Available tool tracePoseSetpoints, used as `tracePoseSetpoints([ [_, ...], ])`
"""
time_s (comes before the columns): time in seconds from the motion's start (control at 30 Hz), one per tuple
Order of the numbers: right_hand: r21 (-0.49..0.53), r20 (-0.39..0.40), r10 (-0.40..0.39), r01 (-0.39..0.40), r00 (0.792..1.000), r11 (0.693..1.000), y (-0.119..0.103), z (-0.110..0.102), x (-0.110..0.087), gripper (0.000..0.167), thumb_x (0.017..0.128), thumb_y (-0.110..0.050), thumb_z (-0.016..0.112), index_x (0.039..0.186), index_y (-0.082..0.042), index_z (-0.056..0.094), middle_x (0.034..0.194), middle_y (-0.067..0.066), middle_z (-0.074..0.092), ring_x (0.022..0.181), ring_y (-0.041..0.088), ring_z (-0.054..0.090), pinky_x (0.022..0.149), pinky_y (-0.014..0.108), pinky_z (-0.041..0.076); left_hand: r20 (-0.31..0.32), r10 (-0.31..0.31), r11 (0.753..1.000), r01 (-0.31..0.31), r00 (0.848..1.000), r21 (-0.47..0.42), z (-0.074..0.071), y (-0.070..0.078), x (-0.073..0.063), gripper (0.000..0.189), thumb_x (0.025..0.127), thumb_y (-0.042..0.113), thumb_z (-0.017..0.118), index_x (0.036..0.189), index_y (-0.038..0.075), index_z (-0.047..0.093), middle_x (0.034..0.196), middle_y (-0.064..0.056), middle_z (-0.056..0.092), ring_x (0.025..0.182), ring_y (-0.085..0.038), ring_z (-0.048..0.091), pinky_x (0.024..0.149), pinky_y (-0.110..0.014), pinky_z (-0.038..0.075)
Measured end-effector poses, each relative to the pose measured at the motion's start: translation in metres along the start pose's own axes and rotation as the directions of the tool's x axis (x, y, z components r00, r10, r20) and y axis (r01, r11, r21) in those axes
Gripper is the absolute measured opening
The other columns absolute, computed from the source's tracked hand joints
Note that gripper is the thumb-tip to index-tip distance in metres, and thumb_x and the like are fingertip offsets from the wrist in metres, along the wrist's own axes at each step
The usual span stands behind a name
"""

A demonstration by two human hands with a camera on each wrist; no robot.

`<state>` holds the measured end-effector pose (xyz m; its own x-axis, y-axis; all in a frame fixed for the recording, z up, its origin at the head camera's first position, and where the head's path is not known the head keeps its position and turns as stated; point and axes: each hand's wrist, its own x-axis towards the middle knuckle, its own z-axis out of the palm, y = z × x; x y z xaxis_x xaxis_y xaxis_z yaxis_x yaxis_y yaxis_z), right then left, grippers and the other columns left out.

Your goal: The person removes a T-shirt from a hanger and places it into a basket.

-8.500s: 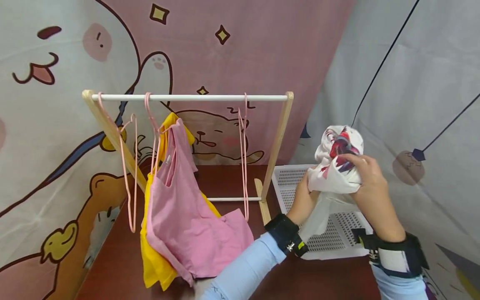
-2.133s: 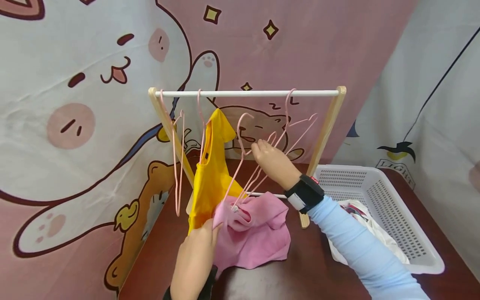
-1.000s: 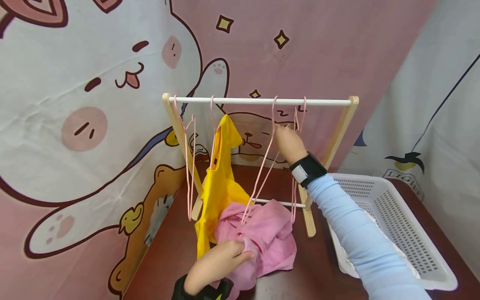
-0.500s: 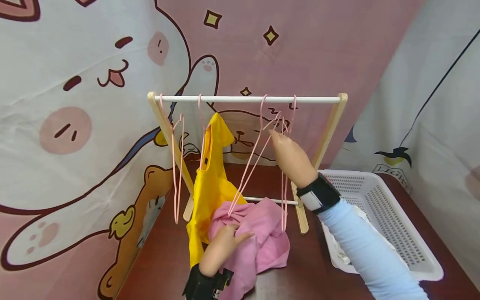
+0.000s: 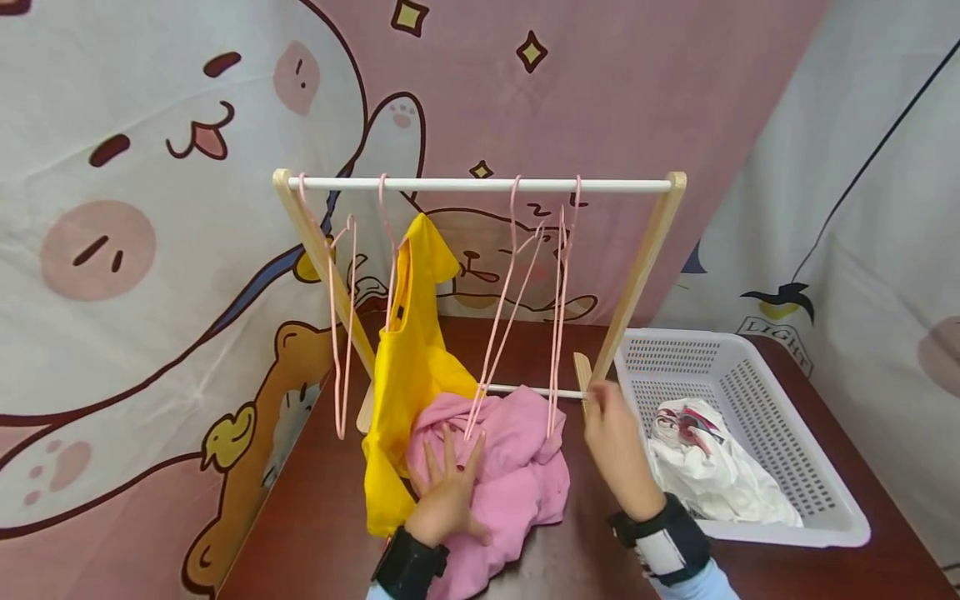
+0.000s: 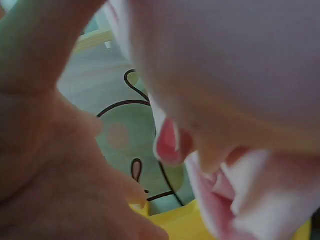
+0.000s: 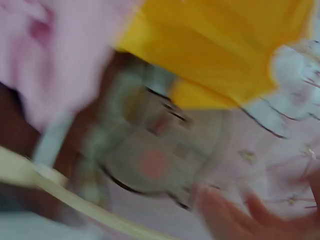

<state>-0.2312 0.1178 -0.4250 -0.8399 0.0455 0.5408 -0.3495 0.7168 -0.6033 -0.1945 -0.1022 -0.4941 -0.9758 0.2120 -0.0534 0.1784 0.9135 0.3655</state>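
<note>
A pink shirt (image 5: 517,492) lies bunched on the table in the head view. My left hand (image 5: 447,496) rests on it with fingers spread; in the left wrist view, pink cloth (image 6: 240,65) fills the upper right. My right hand (image 5: 615,437), blurred, is between the shirt and the basket, by the rack's right foot, holding nothing; its loose fingers (image 7: 225,212) show in the right wrist view. A bare pink hanger (image 5: 498,325) hangs from the rail above the shirt. Left of it, a yellow T-shirt (image 5: 412,367) hangs on another hanger.
The wooden rack (image 5: 645,258) has a white rail (image 5: 465,184). Bare hangers also hang at its left (image 5: 335,342) and right (image 5: 558,325). On the right, a white perforated basket (image 5: 817,492) holds a crumpled white garment with a red print (image 5: 720,467). A printed cloth backdrop stands behind.
The white garment, earlier in both hands, now lies in the basket. The pink shirt has come off its hanger, which is back on the rail. My right hand has dropped from the hangers toward the basket.
</note>
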Motion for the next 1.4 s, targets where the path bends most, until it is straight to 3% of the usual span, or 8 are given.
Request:
tracePoseSetpoints([
  [0.07,-0.062,0.342,-0.014,0.037,0.94,0.997,0.014,0.02,-0.012,0.058,0.08,-0.016,0.071,0.127,0.007,0.045,0.124,0.032,0.051,0.116,0.048,0.048,0.093,0.059,0.04,-0.014,-0.014,0.999,0.015,1.0,0.05,0.002,-0.002,0.004,0.122,0.045,0.041,0.089,0.147,0.025,0.024,0.152,-0.029,0.001,0.134,-0.06,0.003,0.094,-0.081,0.004],
  [0.2,-0.075,0.764,-0.072,0.2,0.641,0.977,0.028,0.061,-0.027,0.12,0.054,-0.045,0.087,0.148,-0.013,0.019,0.15,0.032,0.014,0.131,0.06,0.017,0.098,0.075,0.018,-0.063,-0.039,0.992,0.047,0.997,0.117,0.004,-0.007,0.017,0.118,0.045,0.041,0.089,0.146,0.025,0.028,0.152,-0.028,0.005,0.134,-0.06,0.008,0.095,-0.079,0.013],
  [0.33,-0.169,0.824,-0.044,0.32,0.564,0.932,0.031,0.094,-0.03,0.126,0.048,-0.051,0.087,0.149,-0.028,0.014,0.154,0.023,0.005,0.131,0.059,0.021,0.097,0.077,0.016,-0.059,-0.093,0.993,0.097,0.994,0.073,0.015,-0.02,0.034,0.122,0.043,0.043,0.089,0.146,0.029,0.025,0.152,-0.03,0.004,0.131,-0.061,0.013,0.096,-0.077,0.019],
  [0.5,-0.258,0.819,0.066,0.263,0.57,0.929,0.037,0.114,-0.035,0.127,0.048,-0.023,0.09,0.148,-0.036,0.012,0.153,0.021,0.013,0.124,0.051,0.036,0.089,0.065,0.041,-0.04,-0.095,0.995,0.096,0.995,0.017,0.033,-0.035,0.045,0.133,0.039,0.047,0.09,0.148,0.028,0.017,0.14,-0.044,0.018,0.116,-0.063,0.036,0.096,-0.067,0.032],
  [0.6,-0.259,0.798,0.089,0.206,0.596,0.944,0.042,0.119,-0.039,0.126,0.049,-0.011,0.087,0.147,-0.039,0.013,0.143,0.025,0.028,0.105,0.042,0.047,0.061,0.04,0.053,-0.053,-0.056,0.998,0.054,0.997,-0.03,0.038,-0.037,0.046,0.133,0.039,0.044,0.091,0.148,0.025,0.017,0.12,-0.043,0.04,0.099,-0.056,0.046,0.087,-0.062,0.038],
  [0.93,-0.122,0.664,-0.215,0.388,0.716,0.914,0.047,0.119,-0.047,0.083,0.055,-0.004,0.078,0.131,-0.007,0.042,0.085,0.017,0.059,0.071,0.026,0.054,0.062,0.032,0.041,-0.11,-0.122,0.965,0.092,0.986,-0.245,0.041,-0.018,0.037,0.117,0.046,0.01,0.092,0.14,-0.008,0.024,0.106,-0.029,0.06,0.095,-0.042,0.058,0.083,-0.056,0.047],
  [1.2,-0.02,0.526,-0.252,0.308,0.812,0.951,0.049,0.102,-0.063,0.051,0.068,0.02,0.057,0.109,-0.008,0.05,0.088,0.015,0.056,0.077,0.022,0.059,0.066,0.03,0.053,-0.43,0.007,0.999,0.01,0.903,0.038,0.044,0.021,0.012,0.059,0.06,-0.001,0.082,0.112,0.0,0.054,0.086,-0.016,0.061,0.077,-0.031,0.06,0.07,-0.044,0.05],
  [1.4,-0.066,0.477,-0.142,0.196,0.867,0.978,0.035,0.07,-0.066,0.059,0.062,0.021,0.061,0.113,-0.009,0.059,0.109,0.03,0.053,0.077,0.026,0.058,0.054,0.029,0.051,-0.477,0.069,0.995,-0.093,0.876,-0.028,0.033,0.04,-0.005,0.049,0.06,-0.006,0.074,0.105,0.0,0.055,0.081,-0.012,0.065,0.071,-0.028,0.064,0.062,-0.04,0.052],
])
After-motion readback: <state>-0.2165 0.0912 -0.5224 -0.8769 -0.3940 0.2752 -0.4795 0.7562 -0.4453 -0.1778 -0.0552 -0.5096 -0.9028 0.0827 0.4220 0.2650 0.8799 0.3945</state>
